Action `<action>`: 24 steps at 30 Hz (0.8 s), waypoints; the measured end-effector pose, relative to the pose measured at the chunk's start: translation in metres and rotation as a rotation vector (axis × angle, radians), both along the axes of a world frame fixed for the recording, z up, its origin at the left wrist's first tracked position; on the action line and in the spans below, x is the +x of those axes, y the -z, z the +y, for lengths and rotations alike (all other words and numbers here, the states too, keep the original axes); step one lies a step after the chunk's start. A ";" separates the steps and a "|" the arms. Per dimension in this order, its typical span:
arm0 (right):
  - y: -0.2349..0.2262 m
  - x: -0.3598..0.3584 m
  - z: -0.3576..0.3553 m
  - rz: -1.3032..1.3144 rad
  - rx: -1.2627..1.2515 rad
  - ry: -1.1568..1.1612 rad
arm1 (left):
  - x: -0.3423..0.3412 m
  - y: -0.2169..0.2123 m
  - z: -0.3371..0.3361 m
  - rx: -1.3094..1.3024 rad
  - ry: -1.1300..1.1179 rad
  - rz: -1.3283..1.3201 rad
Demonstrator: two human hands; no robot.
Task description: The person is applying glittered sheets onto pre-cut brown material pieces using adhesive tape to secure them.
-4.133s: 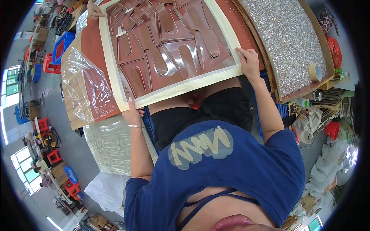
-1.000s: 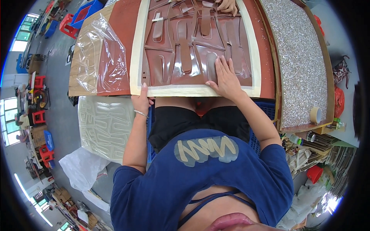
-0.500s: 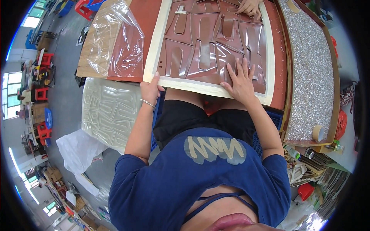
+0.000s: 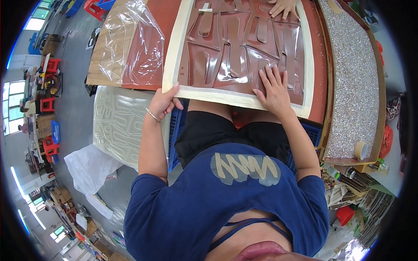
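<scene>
The right hand [image 4: 275, 95] lies spread on the pale-edged sheet [image 4: 239, 51] beneath it; the left hand [image 4: 163, 100] curls at its near corner, grip unclear; uneven pressure could skew the sheet.

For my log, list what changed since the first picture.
The right hand let go of the right edge of the brown, cream-bordered rectangular panel and moved inward, lying flat on it. A hand released the far left border; a co-worker's hand now rests far right. Unchanged: the left hand at the near left corner, the crinkled clear plastic film.
</scene>
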State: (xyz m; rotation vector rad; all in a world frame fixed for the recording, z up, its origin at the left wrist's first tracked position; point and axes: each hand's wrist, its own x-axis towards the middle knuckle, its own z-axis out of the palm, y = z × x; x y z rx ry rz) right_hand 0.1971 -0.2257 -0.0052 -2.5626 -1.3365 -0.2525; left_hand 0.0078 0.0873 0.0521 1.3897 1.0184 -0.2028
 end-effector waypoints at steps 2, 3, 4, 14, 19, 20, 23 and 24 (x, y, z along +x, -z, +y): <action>0.000 0.000 0.001 0.011 0.014 -0.006 | -0.005 0.006 0.001 -0.128 -0.108 -0.170; 0.000 0.001 0.001 0.019 0.028 -0.009 | -0.006 0.013 0.001 -0.126 -0.112 -0.168; 0.000 0.001 0.002 0.020 0.029 -0.014 | -0.006 0.023 0.002 -0.119 -0.146 -0.183; 0.000 0.001 0.001 0.014 0.044 -0.009 | -0.009 0.053 0.000 -0.082 -0.204 -0.210; 0.000 0.001 0.001 0.024 0.036 -0.005 | -0.005 0.050 -0.006 0.010 -0.175 -0.215; 0.000 0.000 0.002 0.017 0.044 -0.005 | -0.005 0.050 -0.008 0.050 -0.185 -0.219; 0.001 0.001 0.002 0.009 0.057 -0.006 | -0.004 0.048 -0.011 0.122 -0.189 -0.218; 0.001 0.001 0.002 0.007 0.062 -0.008 | -0.004 0.047 -0.012 0.155 -0.184 -0.214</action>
